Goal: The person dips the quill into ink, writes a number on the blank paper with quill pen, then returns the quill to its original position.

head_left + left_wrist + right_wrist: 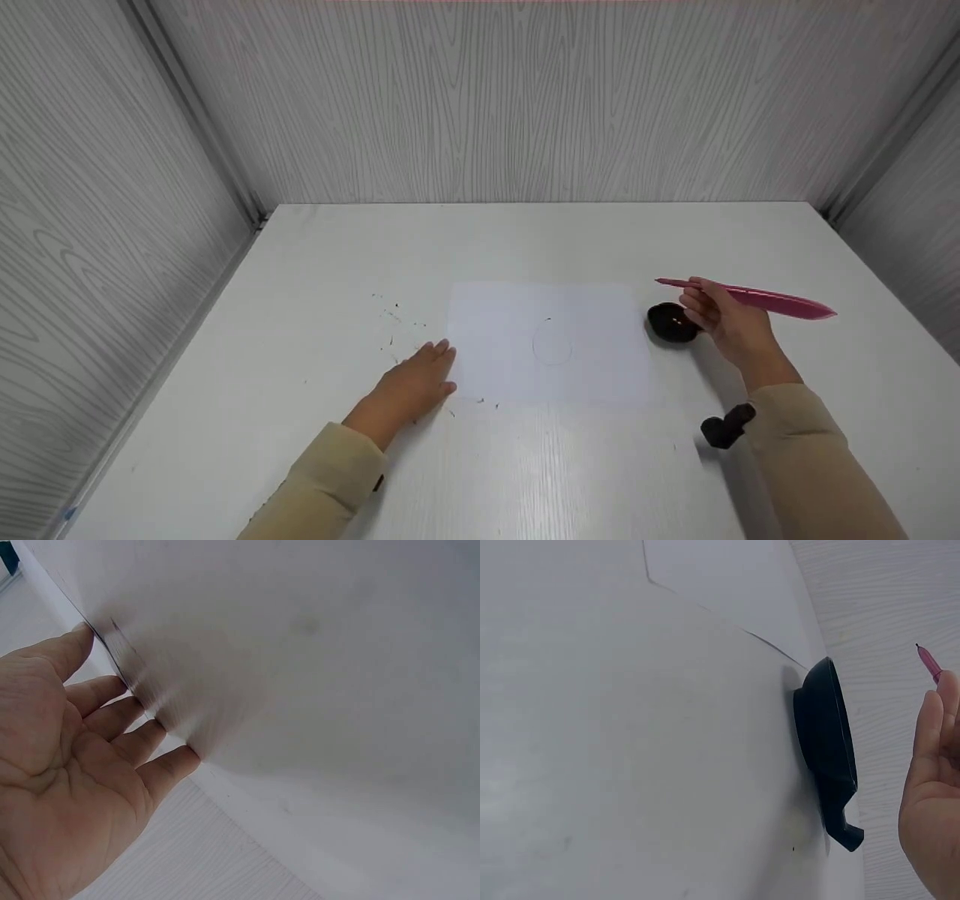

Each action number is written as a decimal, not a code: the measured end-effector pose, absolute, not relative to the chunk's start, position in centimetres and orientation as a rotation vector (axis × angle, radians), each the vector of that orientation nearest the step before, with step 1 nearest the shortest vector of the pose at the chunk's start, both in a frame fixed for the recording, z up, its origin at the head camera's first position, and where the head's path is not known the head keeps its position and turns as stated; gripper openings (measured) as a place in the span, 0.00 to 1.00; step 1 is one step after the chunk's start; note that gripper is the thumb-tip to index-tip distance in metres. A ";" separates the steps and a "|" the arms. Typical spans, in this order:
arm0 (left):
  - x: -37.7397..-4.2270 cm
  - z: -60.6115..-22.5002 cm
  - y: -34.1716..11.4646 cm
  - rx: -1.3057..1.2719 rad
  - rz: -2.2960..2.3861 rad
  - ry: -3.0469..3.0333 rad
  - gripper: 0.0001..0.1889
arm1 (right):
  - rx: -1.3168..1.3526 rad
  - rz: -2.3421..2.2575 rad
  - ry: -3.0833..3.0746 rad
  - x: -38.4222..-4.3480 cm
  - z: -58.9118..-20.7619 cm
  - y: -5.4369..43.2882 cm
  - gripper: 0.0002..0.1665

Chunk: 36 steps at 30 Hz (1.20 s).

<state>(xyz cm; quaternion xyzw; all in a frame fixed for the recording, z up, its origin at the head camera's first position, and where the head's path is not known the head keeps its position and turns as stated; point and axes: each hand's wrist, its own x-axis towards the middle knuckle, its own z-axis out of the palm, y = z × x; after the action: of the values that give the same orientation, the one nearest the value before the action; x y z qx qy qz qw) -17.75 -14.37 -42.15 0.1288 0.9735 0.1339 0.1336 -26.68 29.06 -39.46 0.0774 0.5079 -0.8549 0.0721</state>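
A sheet of white paper (495, 337) lies flat on the table with a thin oval outline (534, 346) near its middle. My left hand (412, 381) rests at the paper's left edge, its fingertips touching down in the left wrist view. To the right of the sheet, my right hand (729, 324) pinches a pink pen (784, 303) with a broad, feather-like tail. The pen's thin tip (919, 649) points left, raised above a small black dish (664, 324). That dish is rounded with a short spout or handle (841, 829) in the right wrist view.
Small dark marks or specks (391, 315) dot the white table (360, 247) left of the paper, with a few below it. Grey wood-grain panels (480, 105) stand at the back and both sides. A black device (726, 427) sits at the right sleeve.
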 end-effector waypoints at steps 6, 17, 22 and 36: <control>-17.7 -42.1 -14.4 0.373 0.382 2.825 0.31 | 0.229 -2.563 1.549 -26.4 -39.7 30.2 0.11; -17.8 -42.1 -14.4 0.374 0.362 2.826 0.31 | 0.317 -2.550 1.530 -25.9 -40.0 32.0 0.14; -17.8 -42.1 -14.3 0.367 0.363 2.831 0.31 | 0.272 -2.540 1.553 -25.6 -40.2 32.7 0.15; -17.8 -42.3 -14.2 0.335 0.377 2.824 0.31 | -0.335 -2.141 2.243 -25.3 -41.1 34.8 0.17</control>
<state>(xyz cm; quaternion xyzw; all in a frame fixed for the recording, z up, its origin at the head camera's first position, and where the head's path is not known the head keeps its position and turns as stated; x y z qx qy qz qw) -17.82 -14.20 -42.27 0.1156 0.9753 0.1301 0.1361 -25.30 34.80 -41.13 -0.1073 0.7192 -0.6863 0.0114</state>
